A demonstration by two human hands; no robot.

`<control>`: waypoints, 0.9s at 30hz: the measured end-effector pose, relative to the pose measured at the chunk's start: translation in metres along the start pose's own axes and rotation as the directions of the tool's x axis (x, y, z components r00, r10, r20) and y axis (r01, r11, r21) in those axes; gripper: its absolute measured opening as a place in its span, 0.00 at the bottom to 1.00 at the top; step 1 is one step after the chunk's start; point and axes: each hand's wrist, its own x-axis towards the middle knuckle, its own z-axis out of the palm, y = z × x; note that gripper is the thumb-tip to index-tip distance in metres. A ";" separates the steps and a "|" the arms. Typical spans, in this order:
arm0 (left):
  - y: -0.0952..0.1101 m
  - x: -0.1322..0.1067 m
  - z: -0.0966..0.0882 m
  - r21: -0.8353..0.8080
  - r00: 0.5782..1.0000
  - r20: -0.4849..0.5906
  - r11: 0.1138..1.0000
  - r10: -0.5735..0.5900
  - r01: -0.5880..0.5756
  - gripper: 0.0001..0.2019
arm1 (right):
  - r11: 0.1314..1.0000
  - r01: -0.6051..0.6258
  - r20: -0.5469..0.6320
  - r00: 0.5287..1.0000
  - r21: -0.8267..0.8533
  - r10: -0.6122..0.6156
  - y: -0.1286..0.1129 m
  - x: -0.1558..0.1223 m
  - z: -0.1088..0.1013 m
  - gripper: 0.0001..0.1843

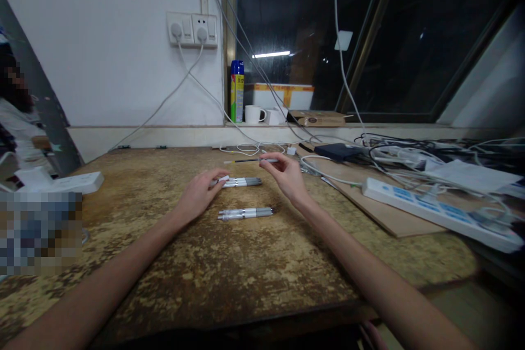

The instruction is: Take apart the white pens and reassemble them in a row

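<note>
Across a worn wooden surface point(184, 284) below a dark window point(299, 16), a right hand point(289, 176) pinches a slim dark pen refill point(246, 161) in its fingers point(274, 168), while the left hand point(196, 192) closes on a pale pen part point(223, 179) beside white-and-gray pens point(245, 181), with more pens point(246, 213) lying nearer the wearer.

The worktop point(229, 279) is mottled yellow-brown and dark brown; the pens point(246, 213) at centre are white and grey. At upper centre, the spray can point(237, 93) shows blue, yellow and green; at right, the white power strip point(404, 197) has blue sockets.
</note>
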 end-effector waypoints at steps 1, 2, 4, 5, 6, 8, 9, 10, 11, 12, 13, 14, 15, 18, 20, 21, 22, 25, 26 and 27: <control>0.000 0.000 0.000 0.000 1.000 0.000 1.000 0.002 -0.002 0.15 | 1.000 -0.004 0.000 1.000 -0.003 0.004 0.000 0.000 0.000 0.16; -0.001 0.000 0.001 0.000 1.000 0.000 1.000 0.002 -0.002 0.15 | 1.000 -0.007 -0.001 1.000 -0.004 0.007 0.000 0.000 0.000 0.16; -0.001 0.000 0.002 -0.002 1.000 0.003 1.000 -0.005 0.005 0.16 | 1.000 -0.008 -0.002 1.000 -0.003 0.008 -0.001 0.000 0.000 0.17; 0.000 0.000 0.002 -0.003 1.000 0.005 1.000 -0.011 0.011 0.16 | 1.000 -0.006 -0.004 1.000 -0.002 0.006 -0.001 0.000 0.001 0.17; 0.000 0.000 0.002 -0.003 1.000 0.005 1.000 -0.015 0.015 0.16 | 1.000 -0.005 -0.003 1.000 -0.002 0.005 -0.001 -0.001 0.001 0.17; 0.001 -0.001 0.002 -0.005 1.000 0.005 1.000 -0.015 0.015 0.16 | 1.000 -0.006 0.003 1.000 -0.007 0.006 -0.001 -0.001 0.002 0.16; 0.002 -0.001 0.002 -0.007 1.000 0.005 1.000 -0.013 0.013 0.16 | 1.000 -0.009 0.007 1.000 -0.010 0.010 -0.001 -0.001 0.002 0.15; 0.003 -0.001 0.002 -0.012 1.000 0.006 1.000 -0.010 0.010 0.16 | 1.000 -0.016 0.010 1.000 -0.012 0.016 -0.001 -0.002 0.003 0.15; 0.003 -0.001 0.002 -0.017 1.000 0.006 1.000 -0.007 0.007 0.16 | 1.000 -0.023 0.011 1.000 -0.014 0.023 -0.001 -0.002 0.003 0.15; 0.003 -0.001 0.002 -0.020 1.000 0.005 1.000 -0.004 0.004 0.16 | 0.999 -0.031 0.012 0.999 -0.015 0.031 0.000 -0.002 0.004 0.15; 0.003 -0.001 0.002 -0.020 1.000 0.005 1.000 -0.003 0.003 0.16 | 0.999 -0.038 0.011 0.999 -0.016 0.038 0.000 -0.002 0.004 0.16; 0.003 -0.001 0.002 -0.019 1.000 0.006 1.000 -0.001 0.001 0.16 | 0.999 -0.043 0.009 0.999 -0.017 0.043 0.000 -0.003 0.004 0.16; 0.003 -0.001 0.002 -0.017 1.000 0.007 1.000 0.000 0.000 0.16 | 0.999 -0.046 0.008 0.999 -0.019 0.046 0.000 -0.003 0.005 0.16; 0.002 -0.001 0.003 -0.018 1.000 0.009 1.000 0.001 -0.001 0.16 | 0.999 -0.044 0.006 0.999 -0.030 0.044 0.000 -0.003 0.004 0.15; 0.002 0.000 0.003 -0.017 1.000 0.001 1.000 0.005 -0.005 0.16 | 0.999 -0.037 0.011 0.999 -0.029 0.037 0.001 -0.003 0.004 0.15; 0.002 0.000 0.004 -0.010 1.000 -0.002 1.000 0.008 -0.008 0.16 | 0.999 -0.035 0.015 0.999 -0.027 0.035 0.002 -0.003 0.004 0.15; 0.002 0.000 0.004 0.000 1.000 -0.004 1.000 0.011 -0.011 0.16 | 0.999 -0.033 0.018 0.999 -0.025 0.034 0.003 -0.003 0.003 0.15; 0.003 0.000 0.005 0.032 1.000 -0.002 0.999 0.008 -0.008 0.16 | 0.999 -0.028 0.019 0.999 -0.021 0.028 0.004 -0.003 0.003 0.14; 0.003 0.000 0.005 0.038 1.000 -0.002 0.999 0.006 -0.006 0.16 | 0.999 -0.027 0.019 0.999 -0.018 0.027 0.004 -0.003 0.003 0.14; 0.003 0.000 0.005 0.040 1.000 -0.002 0.999 0.004 -0.004 0.16 | 0.999 -0.028 0.019 0.999 -0.015 0.028 0.003 -0.003 0.003 0.14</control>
